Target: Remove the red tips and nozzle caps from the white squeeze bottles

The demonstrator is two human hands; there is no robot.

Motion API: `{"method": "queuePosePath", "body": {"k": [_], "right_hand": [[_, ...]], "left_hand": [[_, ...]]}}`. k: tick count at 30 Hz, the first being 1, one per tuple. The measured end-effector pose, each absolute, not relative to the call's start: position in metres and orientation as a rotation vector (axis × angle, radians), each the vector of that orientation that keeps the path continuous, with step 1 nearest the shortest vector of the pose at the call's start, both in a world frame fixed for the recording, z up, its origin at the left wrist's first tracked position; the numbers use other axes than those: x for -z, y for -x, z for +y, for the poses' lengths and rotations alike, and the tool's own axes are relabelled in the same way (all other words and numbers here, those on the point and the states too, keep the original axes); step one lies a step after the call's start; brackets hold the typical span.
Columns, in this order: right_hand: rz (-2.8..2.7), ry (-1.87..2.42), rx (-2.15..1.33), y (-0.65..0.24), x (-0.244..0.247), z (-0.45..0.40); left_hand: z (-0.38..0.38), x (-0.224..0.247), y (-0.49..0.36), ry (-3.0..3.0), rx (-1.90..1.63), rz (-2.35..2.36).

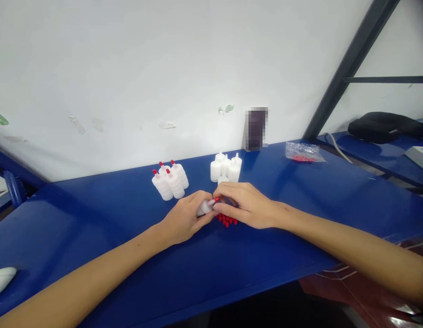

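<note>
My left hand (189,216) is wrapped round a small white bottle (204,208) that tilts to the right. A red cap (216,199) sits at the tip of its nozzle. The thumb and fingers of my right hand (243,205) are closed around that cap. Just below my right hand lies a pile of loose red caps (226,219), partly covered by it. Several white bottles with red caps (173,183) stand upright at the left. Behind my right hand stand several white bottles without caps (233,171), the nearest partly hidden by my fingers.
The blue table (129,282) meets a white wall, where a blurred dark rectangular object (257,129) leans. A clear bag with red pieces (304,152) lies at the back right. A white mouse-like object (2,280) is at the far left; a dark metal post (344,68) rises at right.
</note>
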State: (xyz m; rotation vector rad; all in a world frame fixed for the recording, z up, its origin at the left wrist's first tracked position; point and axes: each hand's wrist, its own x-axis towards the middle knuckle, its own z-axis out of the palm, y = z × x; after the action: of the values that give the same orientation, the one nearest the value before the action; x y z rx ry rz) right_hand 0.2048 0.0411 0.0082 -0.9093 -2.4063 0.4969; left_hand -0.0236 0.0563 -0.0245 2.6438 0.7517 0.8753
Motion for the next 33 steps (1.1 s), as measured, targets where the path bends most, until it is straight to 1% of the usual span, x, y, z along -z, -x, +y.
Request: {"method": "queuePosePath", "body": {"k": [5, 13, 18, 23, 28, 33], "right_hand": [[-2.461, 0.791, -0.500, -0.203, -0.007, 0.045], [-2.433, 0.701, -0.685, -0.206, -0.005, 0.050], [-2.063, 0.826, -0.784, -0.231, -0.011, 0.062], [-2.303, 0.971, -0.687, -0.248, -0.016, 0.074], [-2.147, 0.931, -1.009, -0.234, -0.014, 0.069], [-2.110, 0.812, -1.024, -0.230, -0.014, 0.063]], "left_hand": [[0.057, 0.023, 0.024, -2.648, -0.822, 0.676], [0.058, 0.025, 0.024, -2.768, -0.867, 0.647], [0.059, 0.024, 0.024, -2.796, -0.954, 0.633], [0.059, 0.022, 0.023, -2.731, -0.871, 0.716], [0.058, 0.023, 0.023, -2.743, -0.826, 0.690], [0.058, 0.021, 0.023, -2.752, -0.815, 0.686]]}}
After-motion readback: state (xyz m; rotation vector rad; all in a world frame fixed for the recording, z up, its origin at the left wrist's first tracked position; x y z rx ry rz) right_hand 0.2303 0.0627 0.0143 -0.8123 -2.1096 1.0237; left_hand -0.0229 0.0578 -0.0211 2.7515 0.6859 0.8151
